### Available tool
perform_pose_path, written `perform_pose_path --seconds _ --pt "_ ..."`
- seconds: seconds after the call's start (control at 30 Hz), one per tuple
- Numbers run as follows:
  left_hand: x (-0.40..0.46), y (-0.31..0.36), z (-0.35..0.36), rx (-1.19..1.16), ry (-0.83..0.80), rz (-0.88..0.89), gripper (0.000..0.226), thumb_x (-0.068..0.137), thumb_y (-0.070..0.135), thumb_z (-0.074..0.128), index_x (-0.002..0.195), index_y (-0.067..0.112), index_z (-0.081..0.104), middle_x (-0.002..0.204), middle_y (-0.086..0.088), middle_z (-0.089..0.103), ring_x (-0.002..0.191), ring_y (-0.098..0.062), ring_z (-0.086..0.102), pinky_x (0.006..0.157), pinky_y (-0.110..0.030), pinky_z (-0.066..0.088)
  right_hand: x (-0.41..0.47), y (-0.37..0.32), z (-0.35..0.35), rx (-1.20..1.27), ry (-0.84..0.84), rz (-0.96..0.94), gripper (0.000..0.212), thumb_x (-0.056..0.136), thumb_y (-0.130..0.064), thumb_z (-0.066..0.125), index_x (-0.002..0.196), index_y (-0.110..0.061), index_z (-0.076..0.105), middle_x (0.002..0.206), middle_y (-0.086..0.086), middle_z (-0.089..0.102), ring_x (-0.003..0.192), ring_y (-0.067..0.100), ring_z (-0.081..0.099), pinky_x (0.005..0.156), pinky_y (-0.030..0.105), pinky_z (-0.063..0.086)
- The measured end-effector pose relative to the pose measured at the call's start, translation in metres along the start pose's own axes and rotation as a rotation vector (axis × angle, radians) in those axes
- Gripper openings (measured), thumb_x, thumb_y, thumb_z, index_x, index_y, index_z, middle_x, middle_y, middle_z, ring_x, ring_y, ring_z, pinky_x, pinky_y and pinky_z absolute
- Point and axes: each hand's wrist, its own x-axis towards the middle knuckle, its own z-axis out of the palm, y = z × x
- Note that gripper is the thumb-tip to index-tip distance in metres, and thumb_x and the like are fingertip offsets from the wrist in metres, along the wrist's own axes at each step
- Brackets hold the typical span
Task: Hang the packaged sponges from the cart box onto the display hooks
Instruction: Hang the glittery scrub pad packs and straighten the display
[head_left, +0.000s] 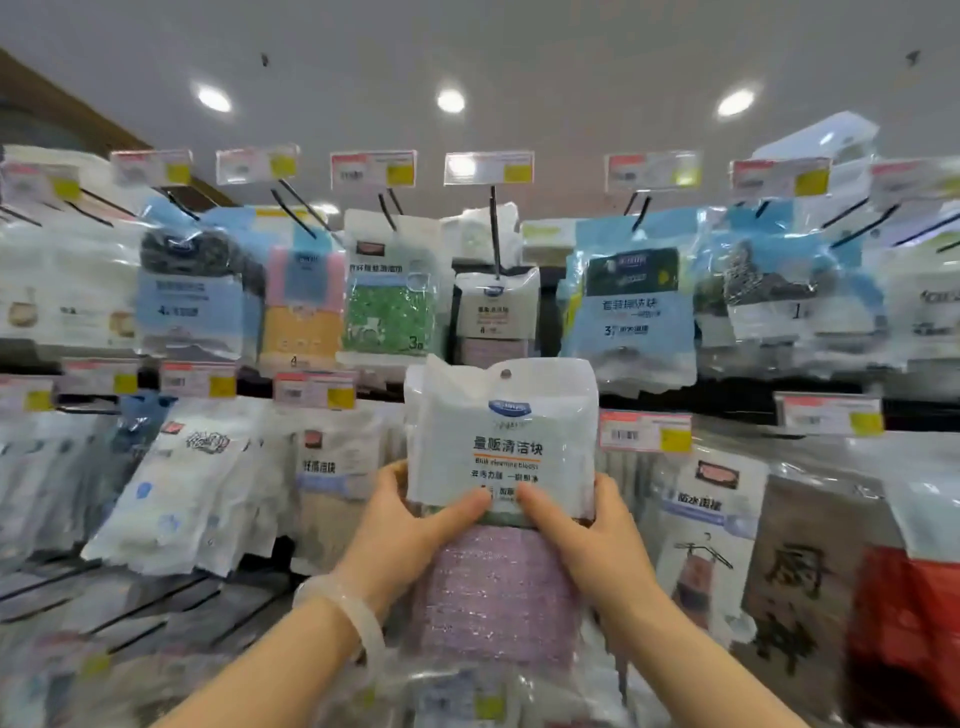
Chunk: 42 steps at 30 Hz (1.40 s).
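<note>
I hold a packaged sponge pack (498, 441) upright in front of the display, its white label on top and purple sponges showing below. My left hand (415, 525) grips its left side with the thumb across the front. My right hand (582, 530) grips the right side the same way. The pack's hang hole (505, 373) sits below a black display hook (494, 234) that carries a matching pack (496, 306). The cart box is out of view.
Rows of hooks with price tags (488, 167) hold packaged cloths and sponges, such as a green pack (390, 296) on the left and a blue pack (631, 306) on the right. A lower row of packs (171, 483) hangs beside my hands.
</note>
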Motion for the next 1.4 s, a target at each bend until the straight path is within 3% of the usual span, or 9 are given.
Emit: perform_pose_path --seconds 0.1,0.27,0.43,0.53,0.63,0.8,0.87,1.1,1.4 --pt "0.004 0.006 0.014 -0.027 -0.023 0.033 0.095 0.03 0.042 0.087 0.114 0.025 0.047 0.101 -0.003 0.07 0.085 -0.018 0.072 0.066 -0.028 0.058 0.01 -0.007 -0.014 0.01 -0.008 -0.01 0.042 0.066 -0.034 0.08 0.1 -0.027 0.055 0.093 -0.011 0.069 0.073 -0.004 0.068 0.052 0.011 0.051" --pt "0.02 0.028 0.01 -0.066 -0.061 0.114 0.084 0.035 0.035 0.086 0.109 0.023 0.048 0.093 -0.003 0.072 0.075 -0.014 0.072 0.056 -0.021 0.056 0.031 -0.026 -0.009 0.044 -0.086 -0.017 0.039 0.071 -0.022 0.079 0.104 -0.021 0.059 0.091 -0.007 0.074 0.077 0.004 0.071 0.055 0.014 0.053" --pt "0.04 0.054 -0.011 -0.111 -0.088 0.146 0.079 0.049 0.046 0.077 0.117 0.02 0.047 0.1 -0.005 0.074 0.088 -0.021 0.072 0.074 -0.036 0.057 0.053 -0.053 0.01 0.05 -0.114 -0.049 0.041 0.069 -0.023 0.08 0.104 -0.019 0.059 0.088 -0.006 0.075 0.076 0.006 0.071 0.058 0.016 0.054" --pt "0.059 0.065 -0.028 -0.129 -0.041 0.169 0.056 0.07 0.056 0.059 0.112 0.018 0.054 0.097 -0.002 0.075 0.09 -0.021 0.071 0.078 -0.036 0.054 0.067 -0.065 0.024 0.063 -0.165 -0.025 0.058 0.059 -0.031 0.081 0.109 -0.014 0.058 0.095 0.002 0.075 0.083 0.016 0.073 0.064 0.026 0.059" --pt "0.08 0.071 -0.043 -0.07 0.112 0.171 0.029 0.089 0.041 0.053 0.103 0.017 0.056 0.089 -0.007 0.072 0.08 -0.021 0.067 0.069 -0.033 0.05 0.083 -0.073 0.04 0.066 -0.175 0.005 0.072 0.047 -0.04 0.081 0.11 -0.011 0.06 0.097 0.007 0.075 0.087 0.025 0.072 0.075 0.039 0.059" --pt "0.106 0.076 -0.068 -0.033 0.161 0.243 0.002 0.095 0.028 0.049 0.094 0.027 0.05 0.092 -0.007 0.067 0.081 -0.024 0.066 0.062 -0.034 0.05 0.109 -0.088 0.05 0.072 -0.096 -0.025 0.05 0.062 -0.033 0.077 0.105 -0.01 0.064 0.091 0.007 0.076 0.08 0.023 0.073 0.063 0.031 0.058" --pt "0.112 0.072 -0.077 -0.04 0.159 0.239 0.002 0.095 0.025 0.049 0.093 0.026 0.048 0.093 -0.007 0.067 0.084 -0.026 0.066 0.065 -0.037 0.053 0.12 -0.094 0.046 0.071 -0.038 -0.042 0.041 0.072 -0.027 0.074 0.106 -0.009 0.063 0.092 0.009 0.076 0.078 0.025 0.073 0.062 0.032 0.058" --pt "0.119 0.049 -0.097 0.038 0.222 0.217 0.006 0.093 0.022 0.051 0.09 0.025 0.048 0.088 0.006 0.062 0.082 -0.009 0.059 0.063 -0.028 0.044 0.155 -0.123 0.046 -0.095 0.035 -0.13 0.072 0.054 -0.035 0.078 0.117 -0.008 0.055 0.104 0.013 0.071 0.088 0.032 0.071 0.078 0.045 0.057" --pt "0.14 0.079 -0.102 0.032 0.234 0.318 0.003 0.094 0.024 0.049 0.096 0.026 0.047 0.097 0.0 0.064 0.089 -0.014 0.061 0.069 -0.03 0.048 0.187 -0.151 0.056 -0.167 0.039 -0.166 0.08 0.052 -0.038 0.078 0.121 -0.009 0.05 0.11 0.013 0.067 0.097 0.032 0.066 0.09 0.05 0.052"
